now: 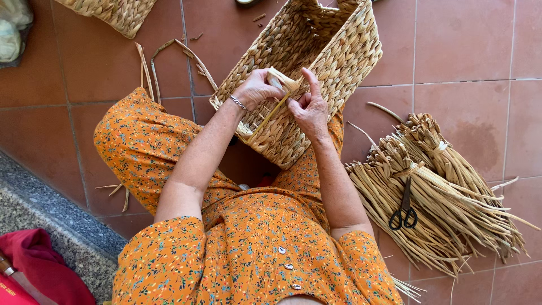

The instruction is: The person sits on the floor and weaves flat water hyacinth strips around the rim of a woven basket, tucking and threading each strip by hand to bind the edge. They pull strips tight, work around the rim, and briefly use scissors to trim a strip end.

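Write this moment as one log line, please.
left hand: grips straw strand | right hand: pinches strand | woven basket: on lap | scissors: on straw bundles

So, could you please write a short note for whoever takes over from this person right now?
Left hand: grips the rim of the woven basket and pinches a straw strand.
Right hand: fingers on the same strand at the rim.
The basket lies tilted on the lap, its opening facing away.
Bundles of straw lie on the tiled floor to the right, black scissors on top.
Done: walls woven.
Left: apparently rim work; the strand's end is loose.
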The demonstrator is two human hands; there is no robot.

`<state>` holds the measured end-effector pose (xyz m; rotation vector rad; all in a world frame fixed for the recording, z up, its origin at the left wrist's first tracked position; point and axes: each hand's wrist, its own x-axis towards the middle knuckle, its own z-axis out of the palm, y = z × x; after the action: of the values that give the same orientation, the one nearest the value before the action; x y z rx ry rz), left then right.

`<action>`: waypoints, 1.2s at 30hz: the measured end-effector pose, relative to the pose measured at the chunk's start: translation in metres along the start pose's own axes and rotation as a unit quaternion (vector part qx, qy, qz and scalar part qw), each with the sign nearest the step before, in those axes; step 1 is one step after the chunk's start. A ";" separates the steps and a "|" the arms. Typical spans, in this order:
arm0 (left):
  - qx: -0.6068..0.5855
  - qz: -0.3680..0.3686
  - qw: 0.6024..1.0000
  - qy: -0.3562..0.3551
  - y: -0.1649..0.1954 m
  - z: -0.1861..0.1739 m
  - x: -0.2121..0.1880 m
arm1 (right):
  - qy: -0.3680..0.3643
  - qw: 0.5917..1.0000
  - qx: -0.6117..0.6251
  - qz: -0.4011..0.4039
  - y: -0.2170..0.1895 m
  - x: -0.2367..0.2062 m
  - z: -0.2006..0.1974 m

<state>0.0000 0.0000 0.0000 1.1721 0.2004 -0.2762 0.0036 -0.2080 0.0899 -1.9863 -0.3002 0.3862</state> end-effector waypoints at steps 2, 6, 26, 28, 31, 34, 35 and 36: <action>-0.039 -0.039 0.998 -0.003 0.012 0.003 -0.010 | -0.002 1.000 0.013 -0.007 -0.002 -0.002 0.000; -0.122 -0.096 0.987 -0.043 0.035 0.005 -0.022 | 0.010 0.999 0.027 -0.021 -0.005 -0.004 -0.002; -0.081 -0.130 0.988 -0.023 0.028 0.015 -0.017 | 0.010 0.978 -0.147 -0.146 -0.009 -0.029 -0.012; -0.073 -0.135 0.988 -0.026 0.027 0.017 -0.020 | -0.004 0.973 -0.184 -0.142 -0.007 -0.041 -0.018; -0.069 -0.131 0.989 -0.031 0.031 0.018 -0.023 | -0.021 0.965 -0.215 -0.148 -0.002 -0.052 -0.028; -0.049 -0.124 0.991 -0.031 0.037 0.020 -0.026 | -0.029 0.956 -0.252 -0.145 0.006 -0.069 -0.035; -0.028 -0.121 0.992 -0.029 0.039 0.022 -0.025 | -0.029 0.952 -0.272 -0.140 0.009 -0.075 -0.036; -0.007 -0.117 0.993 -0.026 0.040 0.023 -0.025 | -0.030 0.947 -0.291 -0.135 0.012 -0.080 -0.038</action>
<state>-0.0105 -0.0046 0.0514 1.1277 0.2935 -0.5099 -0.0544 -0.2741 0.1056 -2.4639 -0.7888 0.1900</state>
